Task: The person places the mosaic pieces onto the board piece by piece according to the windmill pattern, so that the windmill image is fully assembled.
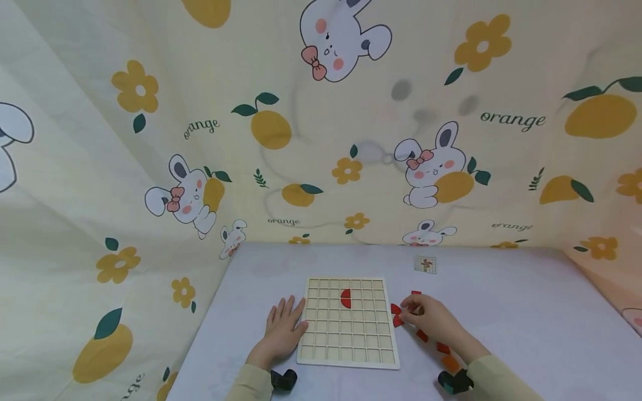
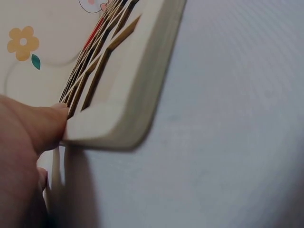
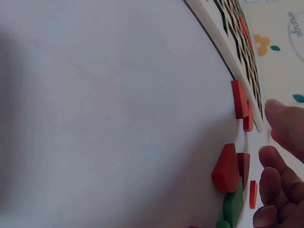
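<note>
A cream grid board (image 1: 346, 340) lies on the table, with two red quarter-round pieces (image 1: 346, 294) in its upper cells forming a half disc. My left hand (image 1: 282, 331) rests beside the board's left edge, fingers spread, its thumb (image 2: 47, 124) touching the rim. Right of the board, my right hand (image 1: 431, 318) reaches over loose pieces, fingertips close to two red quarter-round pieces (image 1: 397, 321) at the board's edge. In the right wrist view its thumb (image 3: 283, 118) and bent fingers stand apart, with nothing visible between them.
A small card with a pinwheel pattern (image 1: 425, 264) lies behind the board. Red pieces (image 1: 443, 348) and an orange piece (image 1: 450, 363) lie near the right forearm. Green pieces (image 3: 232, 206) show in the right wrist view. A patterned curtain (image 1: 321, 167) hangs behind the table.
</note>
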`<state>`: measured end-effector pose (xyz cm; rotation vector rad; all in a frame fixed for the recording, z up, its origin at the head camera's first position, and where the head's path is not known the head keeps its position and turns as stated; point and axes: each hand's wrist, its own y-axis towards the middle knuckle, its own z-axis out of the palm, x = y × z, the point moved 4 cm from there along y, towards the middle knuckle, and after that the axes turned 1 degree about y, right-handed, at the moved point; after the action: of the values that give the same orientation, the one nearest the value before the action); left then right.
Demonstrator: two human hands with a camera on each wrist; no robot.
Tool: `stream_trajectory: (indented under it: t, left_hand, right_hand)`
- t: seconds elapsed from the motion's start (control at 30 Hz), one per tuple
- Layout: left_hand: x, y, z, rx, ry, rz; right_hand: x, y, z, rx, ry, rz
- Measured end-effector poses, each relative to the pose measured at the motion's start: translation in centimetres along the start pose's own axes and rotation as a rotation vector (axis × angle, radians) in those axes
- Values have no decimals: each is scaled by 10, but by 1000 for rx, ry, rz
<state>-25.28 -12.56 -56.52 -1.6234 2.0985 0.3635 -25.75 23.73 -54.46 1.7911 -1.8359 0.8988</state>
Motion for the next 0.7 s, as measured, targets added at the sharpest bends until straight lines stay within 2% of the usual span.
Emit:
stream_trajectory:
  t: [0.2,0.37,0.7]
  left_hand:
    - [3,1,3,11,14,-10]
    - [0,-1,1,10,5,8]
    - [1,0,2,-3,23,7]
  right_hand:
    - [-1,1,9,38,-12,7]
    - [2,-1,12,40,-62,-36]
    - [8,1,14,29,-82,-95]
